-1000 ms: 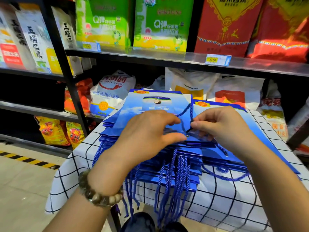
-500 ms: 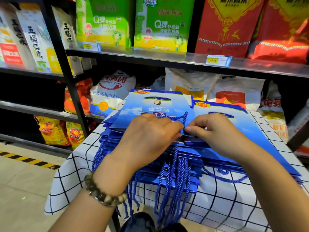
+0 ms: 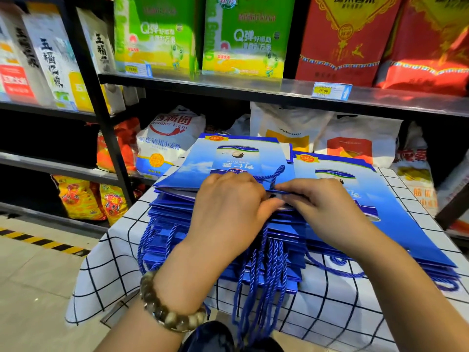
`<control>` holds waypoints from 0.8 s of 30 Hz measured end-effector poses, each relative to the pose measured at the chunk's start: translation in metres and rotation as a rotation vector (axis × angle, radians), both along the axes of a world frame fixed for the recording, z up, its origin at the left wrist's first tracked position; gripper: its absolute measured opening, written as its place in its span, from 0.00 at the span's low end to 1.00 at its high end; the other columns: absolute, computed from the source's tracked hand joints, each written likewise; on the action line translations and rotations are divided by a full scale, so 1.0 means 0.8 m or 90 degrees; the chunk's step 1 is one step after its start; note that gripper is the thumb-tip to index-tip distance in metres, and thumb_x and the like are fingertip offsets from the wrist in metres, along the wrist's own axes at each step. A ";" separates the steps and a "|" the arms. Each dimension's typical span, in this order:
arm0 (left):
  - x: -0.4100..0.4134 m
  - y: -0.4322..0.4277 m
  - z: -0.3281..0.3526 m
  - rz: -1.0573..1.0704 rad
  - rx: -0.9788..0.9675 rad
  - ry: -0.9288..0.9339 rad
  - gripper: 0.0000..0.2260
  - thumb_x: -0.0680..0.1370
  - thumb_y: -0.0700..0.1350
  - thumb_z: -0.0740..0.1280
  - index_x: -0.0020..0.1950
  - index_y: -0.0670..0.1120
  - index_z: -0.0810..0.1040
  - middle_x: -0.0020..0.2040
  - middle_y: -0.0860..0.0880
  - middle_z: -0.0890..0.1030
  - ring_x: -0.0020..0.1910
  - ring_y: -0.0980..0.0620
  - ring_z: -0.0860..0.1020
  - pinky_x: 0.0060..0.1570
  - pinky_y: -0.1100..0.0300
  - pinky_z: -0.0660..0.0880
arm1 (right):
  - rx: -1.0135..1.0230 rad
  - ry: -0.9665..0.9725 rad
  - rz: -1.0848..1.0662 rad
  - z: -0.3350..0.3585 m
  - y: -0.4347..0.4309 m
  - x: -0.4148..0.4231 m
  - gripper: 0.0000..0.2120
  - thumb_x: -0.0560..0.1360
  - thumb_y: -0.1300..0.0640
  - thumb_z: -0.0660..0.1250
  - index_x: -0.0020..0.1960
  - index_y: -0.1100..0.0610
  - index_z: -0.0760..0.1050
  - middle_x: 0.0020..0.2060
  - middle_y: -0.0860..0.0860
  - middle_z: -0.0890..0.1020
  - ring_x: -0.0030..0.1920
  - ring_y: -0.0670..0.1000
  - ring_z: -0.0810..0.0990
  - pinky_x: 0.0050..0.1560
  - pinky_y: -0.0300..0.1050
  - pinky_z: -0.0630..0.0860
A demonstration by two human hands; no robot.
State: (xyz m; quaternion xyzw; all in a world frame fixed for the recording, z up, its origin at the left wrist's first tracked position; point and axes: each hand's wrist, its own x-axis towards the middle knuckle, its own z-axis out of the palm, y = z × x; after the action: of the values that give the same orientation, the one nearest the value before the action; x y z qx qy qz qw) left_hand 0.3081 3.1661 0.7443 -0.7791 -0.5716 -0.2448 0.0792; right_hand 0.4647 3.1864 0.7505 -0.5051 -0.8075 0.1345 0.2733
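Note:
A stack of flat blue paper gift bags [image 3: 243,158] with blue rope handles [image 3: 264,275] lies on a table under a white checked cloth [image 3: 106,270]. A second pile of the same bags [image 3: 396,199] overlaps it on the right. My left hand [image 3: 228,209], with a bead bracelet at the wrist, grips the near edge of the top bag, thumb toward the middle. My right hand [image 3: 322,207] pinches that same edge beside it, where a rope handle loop [image 3: 275,174] curls up. The fingertips of both hands are partly hidden by the bag.
Black metal shelving [image 3: 228,85] stands right behind the table, holding green boxes [image 3: 243,39], red sacks [image 3: 345,39] and white flour bags [image 3: 170,138]. A yellow price tag [image 3: 330,90] sits on the shelf edge. Tiled floor with a black-yellow stripe [image 3: 43,241] lies left.
Both hands slid toward me down the top bag to its near edge, uncovering more of its printed face. The rope handle loop now lies lower, between the two thumbs.

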 end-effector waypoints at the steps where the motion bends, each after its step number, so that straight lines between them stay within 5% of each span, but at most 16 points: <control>1: 0.000 -0.001 0.000 0.011 0.010 -0.001 0.23 0.71 0.62 0.54 0.35 0.50 0.82 0.38 0.51 0.82 0.40 0.47 0.79 0.42 0.54 0.70 | -0.002 0.009 0.004 0.000 -0.001 -0.001 0.11 0.76 0.57 0.63 0.56 0.52 0.79 0.52 0.47 0.83 0.54 0.48 0.79 0.54 0.45 0.74; 6: 0.005 -0.003 -0.007 0.041 0.085 0.022 0.10 0.69 0.53 0.63 0.33 0.49 0.79 0.32 0.52 0.80 0.35 0.47 0.78 0.42 0.54 0.69 | -0.002 0.028 0.014 0.002 -0.004 -0.004 0.11 0.76 0.58 0.63 0.55 0.52 0.80 0.50 0.47 0.83 0.52 0.48 0.79 0.53 0.46 0.74; 10: -0.005 0.002 -0.011 -0.063 0.115 0.048 0.10 0.72 0.50 0.59 0.36 0.49 0.76 0.35 0.53 0.78 0.38 0.48 0.78 0.50 0.54 0.61 | -0.009 -0.011 0.008 0.000 -0.004 0.000 0.11 0.76 0.59 0.62 0.56 0.53 0.79 0.52 0.48 0.83 0.54 0.48 0.78 0.52 0.41 0.71; 17: -0.020 -0.001 -0.010 -0.150 0.070 0.065 0.11 0.73 0.51 0.55 0.38 0.49 0.74 0.36 0.53 0.78 0.39 0.49 0.78 0.55 0.56 0.61 | -0.027 -0.039 0.031 -0.002 -0.003 0.004 0.09 0.76 0.55 0.63 0.53 0.49 0.79 0.48 0.47 0.83 0.50 0.50 0.79 0.53 0.51 0.75; 21: -0.023 -0.004 -0.017 -0.167 0.085 0.047 0.12 0.74 0.52 0.57 0.37 0.49 0.75 0.35 0.53 0.78 0.38 0.50 0.78 0.57 0.56 0.62 | -0.144 0.086 0.045 0.006 -0.008 -0.003 0.18 0.77 0.52 0.60 0.66 0.43 0.69 0.46 0.44 0.80 0.46 0.45 0.77 0.53 0.41 0.71; 24: -0.025 -0.003 -0.022 -0.177 0.101 0.027 0.14 0.74 0.52 0.58 0.36 0.48 0.78 0.36 0.53 0.81 0.38 0.51 0.80 0.55 0.57 0.64 | -0.163 0.094 0.064 0.006 -0.004 -0.007 0.13 0.78 0.53 0.58 0.60 0.44 0.74 0.43 0.38 0.78 0.45 0.37 0.75 0.50 0.29 0.67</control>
State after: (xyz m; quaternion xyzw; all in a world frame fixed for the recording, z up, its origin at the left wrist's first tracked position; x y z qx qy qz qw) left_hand 0.2882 3.1637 0.7267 -0.8470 -0.4355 -0.2811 0.1179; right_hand 0.4588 3.1829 0.7554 -0.4833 -0.7857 0.2869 0.2583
